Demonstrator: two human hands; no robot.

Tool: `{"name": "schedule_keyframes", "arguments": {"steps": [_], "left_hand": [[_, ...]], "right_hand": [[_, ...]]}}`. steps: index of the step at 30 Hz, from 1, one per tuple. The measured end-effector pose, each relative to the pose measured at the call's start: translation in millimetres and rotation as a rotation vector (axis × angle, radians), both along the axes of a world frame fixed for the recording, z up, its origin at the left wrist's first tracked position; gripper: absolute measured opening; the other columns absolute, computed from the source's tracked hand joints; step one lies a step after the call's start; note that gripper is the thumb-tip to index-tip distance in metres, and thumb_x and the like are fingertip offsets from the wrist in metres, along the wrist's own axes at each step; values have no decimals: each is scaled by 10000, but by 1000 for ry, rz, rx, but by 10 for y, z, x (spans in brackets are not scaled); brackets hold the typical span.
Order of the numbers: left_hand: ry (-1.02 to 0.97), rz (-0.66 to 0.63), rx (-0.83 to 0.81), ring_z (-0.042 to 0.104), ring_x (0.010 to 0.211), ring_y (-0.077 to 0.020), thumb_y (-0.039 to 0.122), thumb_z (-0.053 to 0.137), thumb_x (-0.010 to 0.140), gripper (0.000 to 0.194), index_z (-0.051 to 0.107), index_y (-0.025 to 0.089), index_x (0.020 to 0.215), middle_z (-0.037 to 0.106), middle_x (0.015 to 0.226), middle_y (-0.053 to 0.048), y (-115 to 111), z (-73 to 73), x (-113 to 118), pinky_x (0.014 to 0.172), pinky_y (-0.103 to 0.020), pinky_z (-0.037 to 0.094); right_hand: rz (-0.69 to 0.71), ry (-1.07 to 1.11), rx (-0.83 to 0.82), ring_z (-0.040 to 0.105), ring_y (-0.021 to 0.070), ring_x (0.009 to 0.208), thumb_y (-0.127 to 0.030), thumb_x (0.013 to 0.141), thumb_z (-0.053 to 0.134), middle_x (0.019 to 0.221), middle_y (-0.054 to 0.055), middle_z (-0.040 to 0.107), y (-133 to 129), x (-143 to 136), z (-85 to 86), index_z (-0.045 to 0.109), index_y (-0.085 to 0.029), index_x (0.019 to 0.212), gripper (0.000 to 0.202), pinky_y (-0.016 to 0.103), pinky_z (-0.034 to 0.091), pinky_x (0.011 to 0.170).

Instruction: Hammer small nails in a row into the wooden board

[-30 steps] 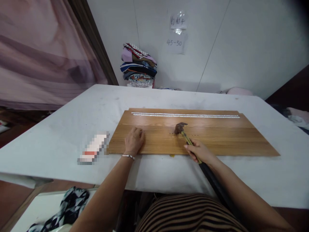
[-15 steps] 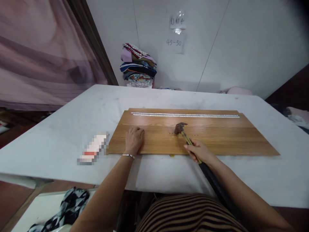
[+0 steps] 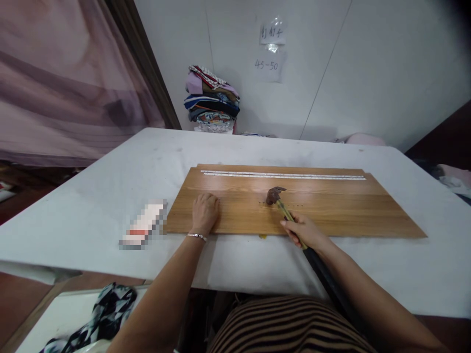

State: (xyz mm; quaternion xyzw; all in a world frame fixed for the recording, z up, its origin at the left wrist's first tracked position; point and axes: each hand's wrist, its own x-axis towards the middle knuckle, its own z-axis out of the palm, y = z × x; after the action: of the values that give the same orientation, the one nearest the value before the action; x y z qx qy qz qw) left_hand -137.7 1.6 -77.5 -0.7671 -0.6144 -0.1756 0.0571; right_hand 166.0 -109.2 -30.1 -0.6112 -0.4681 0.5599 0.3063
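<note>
Claw hammer at a flat, wood-grained board on a white table.
Right hand grips the long handle, rusty-brown head near small dark dots; left hand rests curled on the board, any contents hidden.

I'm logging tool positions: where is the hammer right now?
In the head view, the hammer is right of centre, gripped in the right hand, its claw head over the board, along a row of dark dots.
</note>
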Motion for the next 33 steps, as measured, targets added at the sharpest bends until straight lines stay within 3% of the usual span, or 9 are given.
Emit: {"name": "schedule_keyframes", "arguments": {"steps": [4,11,20,33], "left_hand": [[13,26,-16,578,932,-259,210,440,896,260,665,181,767,668,897,-116,4,8,22,787,-378,403],[-8,-1,-41,584,965,-259,279,455,910,254,680,189,833,673,931,-109,-9,32,23,811,-380,412],[31,-19,-43,576,996,-266,250,440,923,251,665,182,837,677,986,-109,42,-20,-3,829,-385,407],[25,-47,-46,548,1022,-284,220,428,923,212,631,176,885,653,1024,-139,24,-12,16,834,-407,383]], "right_hand": [[-3,-1,-1,342,57,290,-508,716,606,392,-126,427,9,10,-10,399,-242,747,338,180,279,309],[2,40,20,349,55,295,-467,750,599,409,-121,432,18,33,-87,396,-242,720,304,184,287,313],[5,2,13,335,61,287,-473,723,591,382,-133,419,8,-3,15,397,-247,768,301,184,277,306],[2,16,27,344,62,287,-469,747,601,390,-123,426,7,27,-40,387,-246,740,309,184,283,315]]}}
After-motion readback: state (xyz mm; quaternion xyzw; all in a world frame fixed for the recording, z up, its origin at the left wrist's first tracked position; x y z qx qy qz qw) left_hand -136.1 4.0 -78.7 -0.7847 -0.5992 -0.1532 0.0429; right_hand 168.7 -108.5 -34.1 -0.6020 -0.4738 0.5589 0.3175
